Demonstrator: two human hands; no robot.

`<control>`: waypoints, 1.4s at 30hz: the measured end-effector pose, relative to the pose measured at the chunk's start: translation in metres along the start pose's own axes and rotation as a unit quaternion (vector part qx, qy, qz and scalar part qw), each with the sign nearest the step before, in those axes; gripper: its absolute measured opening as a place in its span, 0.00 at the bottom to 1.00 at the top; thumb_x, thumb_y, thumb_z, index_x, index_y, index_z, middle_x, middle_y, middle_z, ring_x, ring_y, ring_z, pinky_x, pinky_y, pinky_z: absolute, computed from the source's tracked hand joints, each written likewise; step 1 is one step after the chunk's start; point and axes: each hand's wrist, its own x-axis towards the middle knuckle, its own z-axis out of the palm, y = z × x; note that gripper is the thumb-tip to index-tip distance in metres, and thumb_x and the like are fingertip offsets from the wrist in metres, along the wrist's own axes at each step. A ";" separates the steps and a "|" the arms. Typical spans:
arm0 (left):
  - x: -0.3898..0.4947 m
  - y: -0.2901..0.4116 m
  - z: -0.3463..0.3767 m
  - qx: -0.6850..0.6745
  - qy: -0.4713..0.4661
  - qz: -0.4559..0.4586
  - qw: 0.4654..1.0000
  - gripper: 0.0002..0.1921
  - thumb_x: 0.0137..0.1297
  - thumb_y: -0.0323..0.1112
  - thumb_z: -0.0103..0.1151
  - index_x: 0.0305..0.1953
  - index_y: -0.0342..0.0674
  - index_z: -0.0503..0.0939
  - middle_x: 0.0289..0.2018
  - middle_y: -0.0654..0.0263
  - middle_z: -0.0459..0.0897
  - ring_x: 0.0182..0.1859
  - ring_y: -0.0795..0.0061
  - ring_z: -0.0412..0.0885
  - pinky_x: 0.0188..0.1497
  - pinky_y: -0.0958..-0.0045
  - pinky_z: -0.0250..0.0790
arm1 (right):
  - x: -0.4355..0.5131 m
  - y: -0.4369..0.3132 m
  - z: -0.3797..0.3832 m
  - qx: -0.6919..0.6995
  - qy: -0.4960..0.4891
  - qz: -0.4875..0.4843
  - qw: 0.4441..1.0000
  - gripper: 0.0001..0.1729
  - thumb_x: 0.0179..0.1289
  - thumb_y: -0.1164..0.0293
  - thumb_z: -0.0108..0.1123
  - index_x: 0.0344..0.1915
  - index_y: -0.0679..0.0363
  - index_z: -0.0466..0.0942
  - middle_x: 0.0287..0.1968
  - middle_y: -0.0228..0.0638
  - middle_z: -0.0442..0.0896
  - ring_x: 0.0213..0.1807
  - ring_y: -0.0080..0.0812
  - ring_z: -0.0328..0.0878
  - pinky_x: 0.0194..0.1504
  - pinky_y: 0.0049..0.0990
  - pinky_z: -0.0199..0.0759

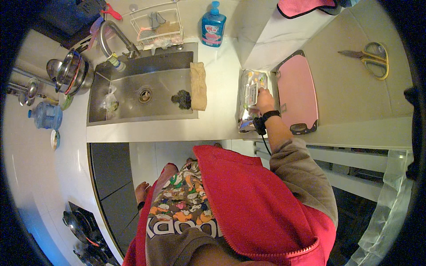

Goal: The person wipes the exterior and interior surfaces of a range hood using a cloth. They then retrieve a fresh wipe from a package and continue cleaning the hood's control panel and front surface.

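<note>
My right hand (pixel 265 99) reaches to a soft-plastic wipes pack (pixel 244 114) lying on the counter at the right of the sink. Its fingertips are at the pack's white lid (pixel 251 93); whether they grip it cannot be told. A black strap circles the wrist. Low at my side, beyond the jacket edge, my left hand (pixel 143 191) hangs with nothing seen in it, its fingers partly bent. A pink cutting board (pixel 298 93) leans against the wall just right of the pack.
The steel sink (pixel 159 114) holds a knotted plastic bag (pixel 110 99) and a dark scrubber (pixel 182 99). A tan cloth (pixel 198 86) lies over its right edge. Behind stands a blue soap bottle (pixel 213 30). Scissors (pixel 372 60) hang at right; metal bowls (pixel 71 74) stand left.
</note>
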 end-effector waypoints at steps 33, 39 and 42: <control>0.098 0.452 0.132 0.110 -0.237 0.308 0.915 0.16 0.62 0.35 0.54 0.51 0.39 0.75 0.45 0.62 0.80 0.44 0.70 0.78 0.46 0.71 0.71 | -0.072 -0.024 0.012 0.135 0.080 -0.139 0.978 0.22 0.49 0.82 0.50 0.49 0.65 0.72 0.48 0.48 0.77 0.47 0.48 0.73 0.51 0.37 0.67; 0.068 0.526 0.266 0.161 -0.383 0.445 0.793 0.26 0.57 0.31 0.56 0.60 0.49 0.68 0.53 0.52 0.73 0.48 0.60 0.76 0.51 0.66 0.70 | -0.068 -0.007 0.008 0.170 0.075 -0.114 0.976 0.15 0.48 0.78 0.54 0.39 0.62 0.77 0.40 0.42 0.79 0.44 0.45 0.73 0.48 0.37 0.68; 0.060 0.532 0.305 0.184 -0.372 0.496 0.763 0.31 0.56 0.30 0.56 0.63 0.52 0.63 0.56 0.51 0.70 0.50 0.56 0.75 0.52 0.65 0.69 | -0.062 0.005 0.002 0.182 0.134 -0.094 0.970 0.12 0.46 0.78 0.55 0.34 0.60 0.79 0.36 0.41 0.79 0.41 0.44 0.74 0.45 0.36 0.69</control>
